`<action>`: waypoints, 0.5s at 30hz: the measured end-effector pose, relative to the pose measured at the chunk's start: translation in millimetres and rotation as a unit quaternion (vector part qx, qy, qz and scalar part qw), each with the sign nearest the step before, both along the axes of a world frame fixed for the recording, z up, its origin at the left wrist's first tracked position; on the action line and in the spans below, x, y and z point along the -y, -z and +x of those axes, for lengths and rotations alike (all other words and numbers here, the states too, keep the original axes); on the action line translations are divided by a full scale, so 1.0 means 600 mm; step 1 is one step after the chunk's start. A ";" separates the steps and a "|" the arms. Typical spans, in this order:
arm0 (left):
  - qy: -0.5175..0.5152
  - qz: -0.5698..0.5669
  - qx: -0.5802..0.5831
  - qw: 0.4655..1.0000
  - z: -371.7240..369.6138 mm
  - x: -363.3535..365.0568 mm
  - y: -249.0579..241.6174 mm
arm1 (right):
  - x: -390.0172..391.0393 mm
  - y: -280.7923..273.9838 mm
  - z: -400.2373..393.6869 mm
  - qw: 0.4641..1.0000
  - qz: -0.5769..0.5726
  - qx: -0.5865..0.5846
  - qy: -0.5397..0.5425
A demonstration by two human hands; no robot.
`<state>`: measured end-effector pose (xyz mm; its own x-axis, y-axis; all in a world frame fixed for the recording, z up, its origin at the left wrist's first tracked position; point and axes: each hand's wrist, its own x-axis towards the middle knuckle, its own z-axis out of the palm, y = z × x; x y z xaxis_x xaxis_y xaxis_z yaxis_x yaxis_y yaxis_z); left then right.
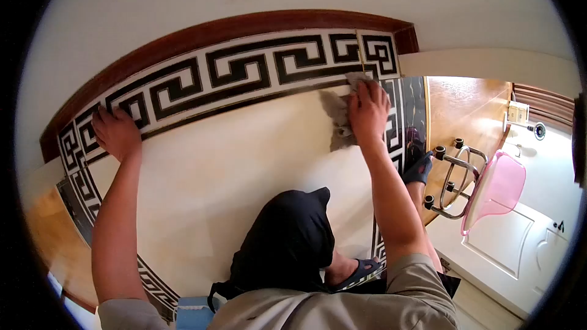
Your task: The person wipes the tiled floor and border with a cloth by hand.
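My right hand presses a grey cloth onto the floor, at the inner edge of the black-and-white key-pattern border. Part of the cloth spreads out to the left of the fingers, over the cream tile. On the left, my left hand lies on the patterned border with its fingers apart and nothing in it.
A dark red skirting runs along the wall. At the right stand a pink chair with metal legs and a white door. My sandalled feet are on the floor. A blue object lies at the bottom left.
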<state>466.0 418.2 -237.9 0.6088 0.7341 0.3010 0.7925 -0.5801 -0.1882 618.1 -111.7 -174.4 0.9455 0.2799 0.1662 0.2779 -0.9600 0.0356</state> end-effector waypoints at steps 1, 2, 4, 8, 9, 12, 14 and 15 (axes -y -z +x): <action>0.003 -0.001 -0.004 1.000 0.000 0.000 -0.002 | 0.009 -0.003 0.001 0.999 0.031 -0.006 0.018; 0.000 -0.002 -0.002 1.000 0.001 0.000 -0.003 | 0.013 0.003 0.000 0.999 0.045 0.003 0.013; -0.007 -0.004 0.000 1.000 0.002 0.000 -0.002 | 0.013 0.019 -0.005 0.997 0.072 0.019 0.002; 0.001 0.002 -0.006 1.000 -0.006 -0.010 0.009 | -0.011 0.023 -0.009 0.995 0.088 0.037 -0.036; 0.001 0.000 -0.009 1.000 -0.006 -0.012 0.007 | -0.017 0.023 -0.008 0.994 0.091 0.031 -0.045; 0.011 -0.007 0.011 1.000 -0.006 -0.010 0.005 | -0.034 0.023 -0.009 0.991 0.101 0.032 -0.080; 0.017 -0.013 0.024 0.999 -0.007 -0.011 0.006 | -0.047 0.021 -0.013 0.989 0.117 0.029 -0.090; 0.020 -0.016 0.030 0.999 -0.009 -0.012 0.008 | -0.054 0.019 -0.016 0.987 0.124 0.028 -0.095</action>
<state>460.8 425.6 -242.7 0.6196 0.7189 0.3151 0.7777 -0.6167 -0.1221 608.6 -79.4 -186.0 0.8677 0.3944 0.3025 0.4572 -0.8721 -0.1743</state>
